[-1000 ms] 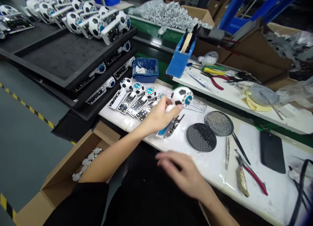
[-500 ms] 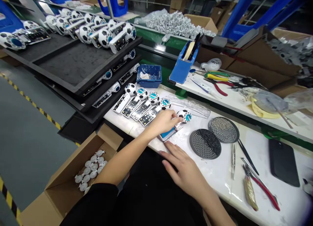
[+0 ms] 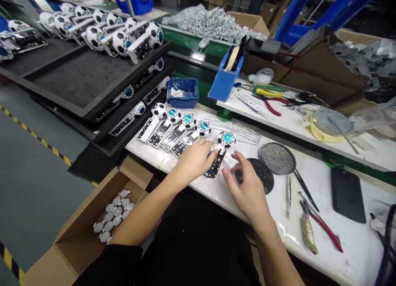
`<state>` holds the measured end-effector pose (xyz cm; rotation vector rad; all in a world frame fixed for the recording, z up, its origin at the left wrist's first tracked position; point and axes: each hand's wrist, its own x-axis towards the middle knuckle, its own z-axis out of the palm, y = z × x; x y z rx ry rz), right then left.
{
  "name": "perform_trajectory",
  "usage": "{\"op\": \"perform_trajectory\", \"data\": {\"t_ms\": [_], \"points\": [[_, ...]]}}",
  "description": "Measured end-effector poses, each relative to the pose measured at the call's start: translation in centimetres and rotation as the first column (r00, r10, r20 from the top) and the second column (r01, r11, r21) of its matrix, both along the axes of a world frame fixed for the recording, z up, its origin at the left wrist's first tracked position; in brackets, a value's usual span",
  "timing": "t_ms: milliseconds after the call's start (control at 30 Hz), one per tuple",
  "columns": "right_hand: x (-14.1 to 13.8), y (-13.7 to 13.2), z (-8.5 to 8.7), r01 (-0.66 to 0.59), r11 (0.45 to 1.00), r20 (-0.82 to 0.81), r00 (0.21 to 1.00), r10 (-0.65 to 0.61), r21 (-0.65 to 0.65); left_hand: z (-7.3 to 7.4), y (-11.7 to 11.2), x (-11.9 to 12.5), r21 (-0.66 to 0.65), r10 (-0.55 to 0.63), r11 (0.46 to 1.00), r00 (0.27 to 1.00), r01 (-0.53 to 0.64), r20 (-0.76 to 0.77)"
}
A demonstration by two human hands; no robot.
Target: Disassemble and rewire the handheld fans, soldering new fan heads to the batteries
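**Hand positions at a narrow circuit strip on the white bench**

My left hand [image 3: 193, 162] lay at lower centre of the frame, partly closed, its fingertips [image 3: 206, 145] at the upper end of a narrow black circuit strip [image 3: 215, 164] edged in blue. I could not tell whether the hand gripped the strip or only pressed on it. The strip lay on the white bench [image 3: 222, 197], just below a round disc with a soccer-ball pattern and teal centre [image 3: 226, 139]. My right hand [image 3: 247, 183] was open and held nothing, its fingers spread and arched just right of the strip, above a black perforated round tray [image 3: 261, 174].

Points of good handling: the strip was supported by the bench beneath it, the left fingers stayed at one end and left most of its exposed face uncovered, and the open right hand stayed close without crowding it.

To the left of the hands, a row of white boards with ball-patterned heads [image 3: 171, 131] ran along the bench. At lower left, an open cardboard box [image 3: 83, 232] held small white pieces [image 3: 113, 216]. Toward the right lay a round mesh tray [image 3: 276, 158], steel tweezers [image 3: 288, 195] and red-handled pliers [image 3: 321, 230]
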<state>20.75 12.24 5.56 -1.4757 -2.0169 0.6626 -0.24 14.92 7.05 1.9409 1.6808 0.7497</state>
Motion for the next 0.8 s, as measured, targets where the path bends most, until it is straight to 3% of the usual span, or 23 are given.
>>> {"op": "perform_trajectory", "data": {"t_ms": [133,300,400,500,567,633,667,700,733,800], "points": [[-1.4,0.9,0.2,0.015,0.996,0.098,0.995,-0.006,-0.092,-0.6,-1.9,-0.6,0.014,-0.037,0.999,0.997,0.036,0.061],[-1.5,2.2,0.2,0.074,0.992,0.132,0.989,-0.060,-0.106,-2.2,-3.3,-0.9,0.023,-0.087,0.996,0.991,0.085,0.103],[-0.8,2.3,0.0,0.081,0.993,0.092,0.993,-0.073,-0.082,-2.4,-6.9,-1.1,0.001,-0.078,0.997,0.996,0.078,0.034],[-0.1,1.6,0.0,0.063,0.997,0.078,0.995,-0.060,-0.038,-1.1,-12.5,-2.1,-0.114,-0.181,0.980,0.971,0.164,-0.159],[0.0,1.1,0.5,0.067,0.996,0.065,0.995,-0.072,0.063,0.6,-15.7,-3.4,-0.219,-0.372,0.916,0.918,0.337,-0.141],[-0.6,1.1,1.5,0.044,0.981,0.047,0.997,-0.054,0.187,2.4,-17.0,-4.8,-0.279,-0.603,0.751,0.794,0.599,0.081],[-1.2,1.5,2.2,0.003,0.972,0.056,0.998,-0.017,0.234,3.2,-16.8,-5.4,-0.274,-0.647,0.695,0.744,0.665,0.166],[-2.1,2.0,2.8,-0.053,0.963,0.089,0.996,0.031,0.265,3.6,-16.1,-5.8,-0.247,-0.637,0.705,0.747,0.664,0.189],[-3.2,2.8,3.3,-0.115,0.955,0.152,0.986,0.075,0.275,3.8,-14.9,-6.1,-0.203,-0.573,0.781,0.807,0.591,0.142],[-6.0,5.0,4.1,-0.200,0.947,0.319,0.941,0.114,0.252,2.9,-11.7,-6.2,-0.024,-0.252,0.968,0.965,0.251,-0.073]]}}
